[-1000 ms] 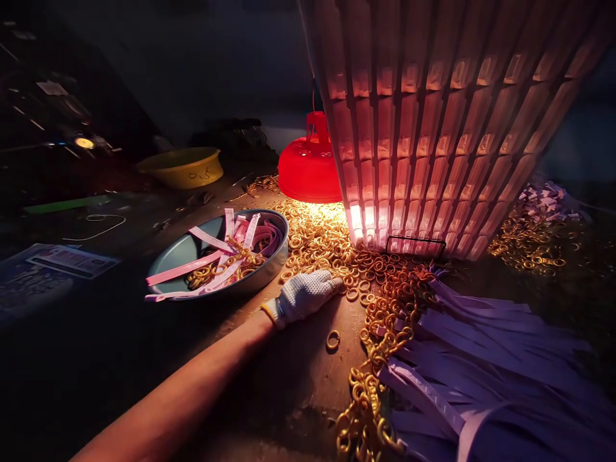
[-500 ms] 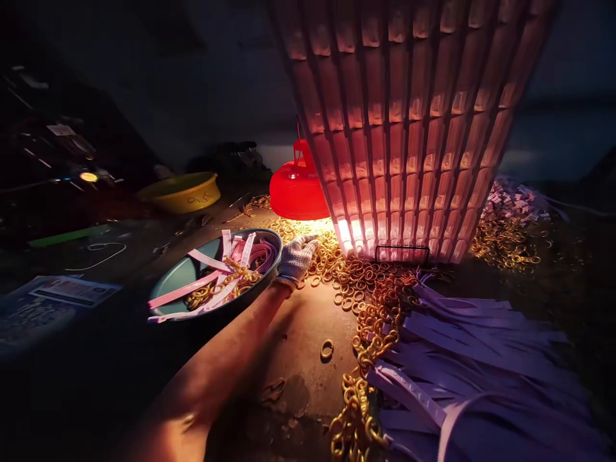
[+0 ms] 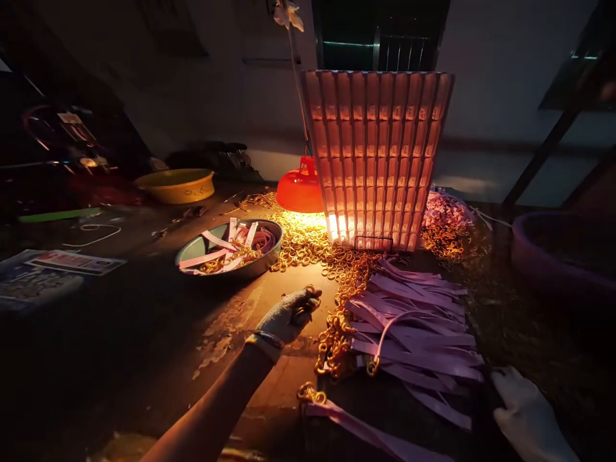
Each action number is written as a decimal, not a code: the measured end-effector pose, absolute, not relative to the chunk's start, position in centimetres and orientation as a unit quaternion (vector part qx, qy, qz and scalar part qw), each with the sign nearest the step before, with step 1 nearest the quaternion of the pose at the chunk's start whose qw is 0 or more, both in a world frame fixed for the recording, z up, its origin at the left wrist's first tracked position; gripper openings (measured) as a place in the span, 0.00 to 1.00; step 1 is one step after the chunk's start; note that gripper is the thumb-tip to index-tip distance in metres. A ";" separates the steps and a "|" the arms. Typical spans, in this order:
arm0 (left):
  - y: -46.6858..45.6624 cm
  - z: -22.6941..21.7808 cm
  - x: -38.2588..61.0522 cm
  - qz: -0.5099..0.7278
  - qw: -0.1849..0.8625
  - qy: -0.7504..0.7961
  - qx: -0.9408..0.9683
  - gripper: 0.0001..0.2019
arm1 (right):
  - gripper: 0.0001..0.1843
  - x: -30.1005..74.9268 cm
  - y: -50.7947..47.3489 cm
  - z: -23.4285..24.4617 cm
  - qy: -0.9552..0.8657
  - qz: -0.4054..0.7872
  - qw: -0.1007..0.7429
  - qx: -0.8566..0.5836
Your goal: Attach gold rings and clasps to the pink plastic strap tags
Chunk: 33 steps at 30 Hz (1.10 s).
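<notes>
My left hand [image 3: 287, 316], in a knit glove, hovers over the worn table with its fingers curled around a few gold rings [image 3: 312, 297]. It is just left of a trail of linked gold rings [image 3: 332, 346] and a fanned heap of pale purple strips [image 3: 414, 321]. My right hand [image 3: 527, 414], also gloved, lies flat at the lower right on the dark table, fingers stretched out and holding nothing. A large pile of gold rings [image 3: 308, 237] spreads under the red lamp [image 3: 301, 189].
A round metal bowl [image 3: 192, 252] with pink strips and rings sits left of the pile. A tall ribbed pink stack [image 3: 380, 160] stands behind the strips. A yellow basin [image 3: 176, 186] is far left, a purple tub [image 3: 553, 256] at right, printed papers [image 3: 48, 269] at the left edge.
My left hand pulled back from the ring pile beside the bowl toward me and closed on some rings. The view drew back and my right hand came into sight.
</notes>
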<state>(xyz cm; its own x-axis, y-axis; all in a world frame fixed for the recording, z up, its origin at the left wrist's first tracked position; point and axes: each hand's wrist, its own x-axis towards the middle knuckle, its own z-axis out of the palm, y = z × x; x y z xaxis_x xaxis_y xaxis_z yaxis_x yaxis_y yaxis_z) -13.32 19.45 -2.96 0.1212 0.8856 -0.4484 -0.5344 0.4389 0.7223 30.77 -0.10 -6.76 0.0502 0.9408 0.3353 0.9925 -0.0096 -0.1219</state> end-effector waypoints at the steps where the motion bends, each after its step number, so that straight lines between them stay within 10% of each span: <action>1: 18.0 -2.8 -12.8 0.489 0.723 0.444 0.203 0.05 | 0.15 31.1 -0.3 -6.5 -0.686 -0.073 0.163 -0.706; 6: 10.5 -1.6 -9.4 0.448 0.720 0.455 0.274 0.08 | 0.34 29.5 0.0 -4.0 -0.697 0.045 0.230 -0.678; 12: 3.5 -0.7 -4.7 0.309 0.658 0.468 0.502 0.22 | 0.18 22.4 0.3 -1.9 -0.734 0.171 0.286 -0.592; 20: 3.2 -1.2 -2.1 0.242 0.523 0.447 0.685 0.16 | 0.10 17.3 -1.4 0.1 -0.776 0.182 0.228 -0.559; 33: 1.8 -2.6 -0.3 0.203 0.773 0.371 0.473 0.20 | 0.15 18.5 -2.6 -3.2 -0.661 0.323 0.439 -0.516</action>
<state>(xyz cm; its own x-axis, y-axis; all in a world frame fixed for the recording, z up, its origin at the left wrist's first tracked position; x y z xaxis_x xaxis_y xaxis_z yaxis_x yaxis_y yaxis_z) -0.33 1.78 -2.57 0.6426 0.6647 -0.3809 0.0370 0.4697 0.8821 18.53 -2.61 -3.18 -0.0820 0.9656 0.2467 0.3973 0.2587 -0.8805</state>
